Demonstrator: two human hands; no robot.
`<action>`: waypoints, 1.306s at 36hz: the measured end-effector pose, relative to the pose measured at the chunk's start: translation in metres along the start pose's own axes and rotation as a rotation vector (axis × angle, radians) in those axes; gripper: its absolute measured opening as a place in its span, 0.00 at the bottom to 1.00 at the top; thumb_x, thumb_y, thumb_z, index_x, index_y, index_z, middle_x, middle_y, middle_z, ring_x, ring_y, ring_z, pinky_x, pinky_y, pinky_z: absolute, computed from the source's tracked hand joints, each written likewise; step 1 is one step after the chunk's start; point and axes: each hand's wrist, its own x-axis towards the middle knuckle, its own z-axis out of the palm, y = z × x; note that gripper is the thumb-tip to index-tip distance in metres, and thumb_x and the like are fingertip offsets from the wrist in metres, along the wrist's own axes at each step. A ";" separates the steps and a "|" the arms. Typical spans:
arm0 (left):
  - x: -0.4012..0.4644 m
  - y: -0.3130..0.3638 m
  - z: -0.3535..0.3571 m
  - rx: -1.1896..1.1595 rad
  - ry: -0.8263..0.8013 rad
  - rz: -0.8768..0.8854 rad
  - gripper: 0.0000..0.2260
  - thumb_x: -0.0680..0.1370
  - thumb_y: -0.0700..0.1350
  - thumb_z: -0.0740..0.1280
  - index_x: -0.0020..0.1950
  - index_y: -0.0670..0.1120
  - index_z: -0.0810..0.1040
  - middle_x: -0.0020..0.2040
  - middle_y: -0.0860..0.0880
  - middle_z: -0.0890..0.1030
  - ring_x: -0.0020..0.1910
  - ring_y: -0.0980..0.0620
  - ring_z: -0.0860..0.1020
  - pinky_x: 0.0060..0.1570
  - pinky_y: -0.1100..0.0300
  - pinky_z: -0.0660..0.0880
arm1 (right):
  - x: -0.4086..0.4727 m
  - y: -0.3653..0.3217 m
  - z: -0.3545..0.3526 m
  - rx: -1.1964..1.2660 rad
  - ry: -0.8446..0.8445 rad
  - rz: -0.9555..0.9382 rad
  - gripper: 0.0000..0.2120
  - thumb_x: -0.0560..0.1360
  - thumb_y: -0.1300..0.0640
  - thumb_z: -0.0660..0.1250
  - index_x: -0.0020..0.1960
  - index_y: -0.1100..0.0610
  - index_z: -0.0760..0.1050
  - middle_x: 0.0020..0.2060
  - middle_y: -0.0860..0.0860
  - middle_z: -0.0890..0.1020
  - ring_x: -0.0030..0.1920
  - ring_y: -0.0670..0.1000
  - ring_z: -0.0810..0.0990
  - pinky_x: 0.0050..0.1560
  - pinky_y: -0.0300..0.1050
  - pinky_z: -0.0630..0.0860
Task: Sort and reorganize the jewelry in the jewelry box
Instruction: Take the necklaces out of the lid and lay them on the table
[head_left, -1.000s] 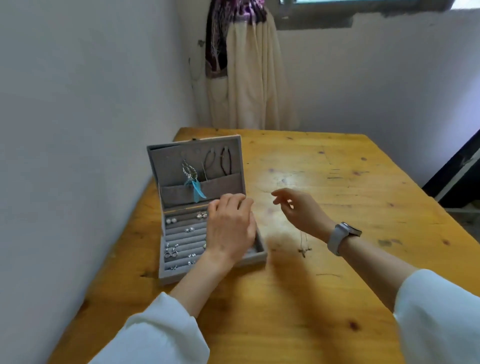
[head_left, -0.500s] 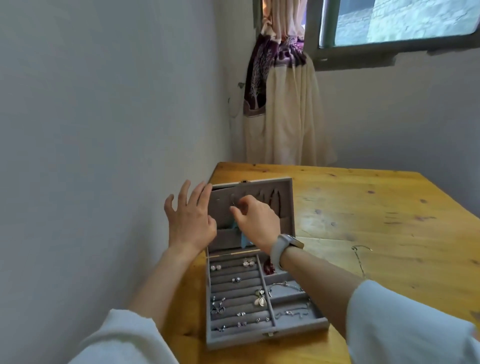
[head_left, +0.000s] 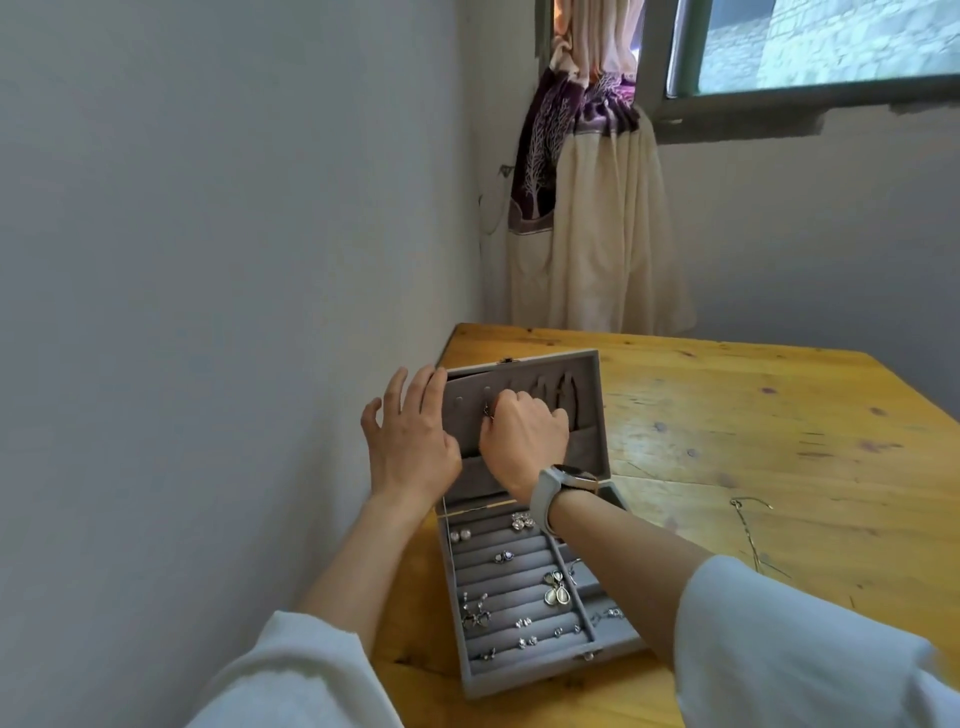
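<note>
A grey velvet jewelry box (head_left: 519, 680) stands open on the wooden table (head_left: 779, 441), its lid (head_left: 587, 374) upright. Ring rolls on its left side hold several small silver pieces, among them a ring (head_left: 504, 557) and a pale stone pendant (head_left: 556, 590). My left hand (head_left: 410, 447) rests with spread fingers against the lid's left edge. In front of the lid's inner face, my right hand (head_left: 524, 441) is closed, pinching a small silver hanging piece (head_left: 487, 410). Most of that piece is hidden behind my fingers.
A thin necklace chain (head_left: 748, 525) lies loose on the table to the right of the box. A white wall runs close along the box's left side. A tied curtain (head_left: 597, 234) hangs in the far corner, under a window (head_left: 831, 47).
My right hand left the chain on the table and reached into the lid, where it has closed on the hanging piece. My left hand rose from the tray to the lid's left edge.
</note>
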 end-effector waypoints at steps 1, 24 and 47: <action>-0.001 -0.001 0.000 -0.002 0.001 0.003 0.29 0.75 0.43 0.61 0.74 0.49 0.55 0.75 0.51 0.57 0.75 0.49 0.50 0.70 0.49 0.53 | 0.000 0.001 -0.001 0.024 -0.017 0.028 0.10 0.77 0.55 0.57 0.54 0.59 0.72 0.52 0.55 0.79 0.54 0.57 0.76 0.54 0.51 0.65; -0.015 0.019 -0.008 0.002 0.023 -0.060 0.29 0.77 0.46 0.60 0.76 0.50 0.51 0.76 0.48 0.52 0.75 0.46 0.49 0.70 0.45 0.53 | -0.020 0.072 -0.054 0.754 0.058 -0.011 0.02 0.74 0.60 0.66 0.42 0.57 0.74 0.38 0.50 0.76 0.37 0.44 0.73 0.37 0.29 0.71; -0.159 0.248 0.077 -0.465 -0.160 0.342 0.19 0.72 0.46 0.57 0.61 0.44 0.75 0.59 0.46 0.77 0.57 0.46 0.76 0.53 0.49 0.71 | -0.117 0.303 -0.114 0.469 -0.628 0.310 0.06 0.72 0.59 0.69 0.37 0.58 0.77 0.30 0.48 0.77 0.32 0.44 0.73 0.28 0.28 0.69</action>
